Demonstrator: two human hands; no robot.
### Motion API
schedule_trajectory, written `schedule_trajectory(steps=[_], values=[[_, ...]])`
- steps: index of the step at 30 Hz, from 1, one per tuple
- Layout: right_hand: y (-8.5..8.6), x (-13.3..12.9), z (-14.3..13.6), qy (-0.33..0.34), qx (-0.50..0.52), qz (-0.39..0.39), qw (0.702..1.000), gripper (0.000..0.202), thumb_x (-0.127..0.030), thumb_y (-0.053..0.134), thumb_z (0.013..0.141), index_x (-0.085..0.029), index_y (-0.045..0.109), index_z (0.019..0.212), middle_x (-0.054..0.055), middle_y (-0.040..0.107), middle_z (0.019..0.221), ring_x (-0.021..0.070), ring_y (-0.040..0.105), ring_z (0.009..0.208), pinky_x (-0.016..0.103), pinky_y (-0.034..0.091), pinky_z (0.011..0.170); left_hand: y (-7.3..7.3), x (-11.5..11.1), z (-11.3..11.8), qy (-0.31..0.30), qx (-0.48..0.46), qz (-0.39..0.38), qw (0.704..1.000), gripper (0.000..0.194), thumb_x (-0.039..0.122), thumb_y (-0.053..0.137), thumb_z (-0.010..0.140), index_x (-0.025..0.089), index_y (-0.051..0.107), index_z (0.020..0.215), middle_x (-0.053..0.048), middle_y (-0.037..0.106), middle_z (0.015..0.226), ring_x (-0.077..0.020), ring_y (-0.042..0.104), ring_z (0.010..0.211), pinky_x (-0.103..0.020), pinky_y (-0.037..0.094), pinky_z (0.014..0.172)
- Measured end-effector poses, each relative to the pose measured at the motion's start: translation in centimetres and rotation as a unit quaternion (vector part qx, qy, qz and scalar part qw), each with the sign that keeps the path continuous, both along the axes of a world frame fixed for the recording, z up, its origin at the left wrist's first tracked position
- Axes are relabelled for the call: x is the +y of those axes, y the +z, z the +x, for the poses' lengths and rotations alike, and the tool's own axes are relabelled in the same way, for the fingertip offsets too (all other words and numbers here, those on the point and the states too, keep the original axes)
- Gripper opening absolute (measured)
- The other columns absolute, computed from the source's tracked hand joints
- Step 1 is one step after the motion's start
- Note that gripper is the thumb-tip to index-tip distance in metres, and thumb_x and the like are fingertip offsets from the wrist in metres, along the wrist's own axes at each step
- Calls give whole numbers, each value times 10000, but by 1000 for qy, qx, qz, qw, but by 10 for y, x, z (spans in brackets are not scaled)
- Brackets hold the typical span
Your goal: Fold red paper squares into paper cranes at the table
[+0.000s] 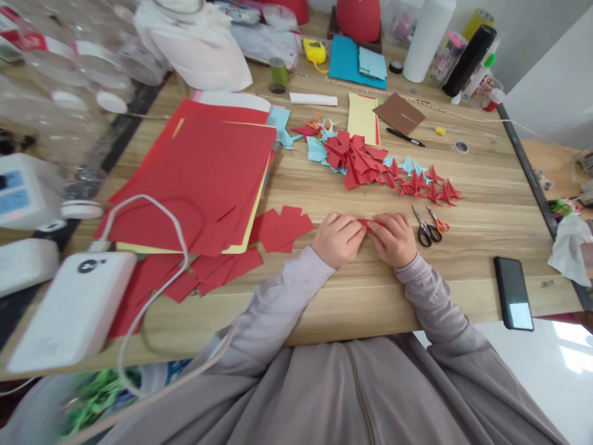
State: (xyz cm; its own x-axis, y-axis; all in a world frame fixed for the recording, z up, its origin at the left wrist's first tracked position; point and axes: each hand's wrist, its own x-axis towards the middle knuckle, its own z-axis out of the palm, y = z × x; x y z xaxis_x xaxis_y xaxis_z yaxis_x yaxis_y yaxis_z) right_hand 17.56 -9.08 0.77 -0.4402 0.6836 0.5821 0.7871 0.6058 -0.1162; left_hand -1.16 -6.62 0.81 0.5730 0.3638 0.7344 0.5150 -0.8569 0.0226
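Between my two hands is a small piece of red paper (pixel 364 222), mostly covered by my fingers. My left hand (pixel 339 240) is closed on its left end, and my right hand (pixel 393 238) pinches the right end. Both hands rest low over the wooden table (pixel 324 296). Beyond them lies a heap of folded red paper pieces (pixel 354 157), with pointed red paper shapes (pixel 421 182) trailing off to the right. Some light blue folded pieces (pixel 410 165) are mixed in. Loose red paper squares (pixel 285 230) lie left of my left hand.
Large red sheets (pixel 208 167) are stacked at the left, near a white power bank (pixel 76 309) with a looping cable. Black-handled scissors (pixel 428 232) and small orange scissors (pixel 440 224) lie right of my hands. A phone (pixel 513 293) sits at the right edge. A pen (pixel 405 137) lies farther back.
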Motion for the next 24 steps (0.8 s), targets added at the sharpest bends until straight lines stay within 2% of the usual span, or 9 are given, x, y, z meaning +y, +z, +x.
schedule_trajectory(steps=[3,7,13,17,20,24], values=[[-7,2,-4,11,-14,8,1000,168,-139,509,833,-216,643,901,44,683,906,171,564,879,344,394,807,-2,-2,6,-7,32,-21,999,203,142,433,855,163,610,758,-61,619,712,-181,526,764,-351,330,638],[-13,4,0,28,-24,28,999,173,-122,521,827,-206,650,906,36,691,886,165,553,859,341,382,805,-3,-2,7,10,64,-18,998,236,145,415,868,158,596,718,-61,603,702,-181,507,750,-352,318,633],[-11,4,1,11,-39,10,999,166,-144,520,835,-218,662,881,32,693,861,163,544,851,342,357,820,2,0,6,5,65,26,998,245,151,448,855,162,561,638,-45,566,641,-179,472,714,-355,293,607],[-9,5,0,11,-45,31,998,169,-136,518,831,-208,666,865,24,702,852,158,555,828,330,362,806,4,1,5,-5,62,31,998,241,162,475,843,164,552,615,-26,559,620,-176,476,721,-349,284,600],[-9,5,0,12,-40,33,999,169,-131,520,827,-210,664,865,24,704,846,157,560,824,327,367,792,3,1,4,3,63,6,998,230,185,462,852,162,580,656,-26,584,649,-178,494,734,-347,290,617],[-8,5,2,-4,-17,54,998,167,-116,526,816,-203,659,867,29,707,837,158,567,816,323,383,773,0,-1,3,18,30,-42,999,180,197,459,857,159,627,806,-46,638,767,-169,516,744,-340,313,648]])
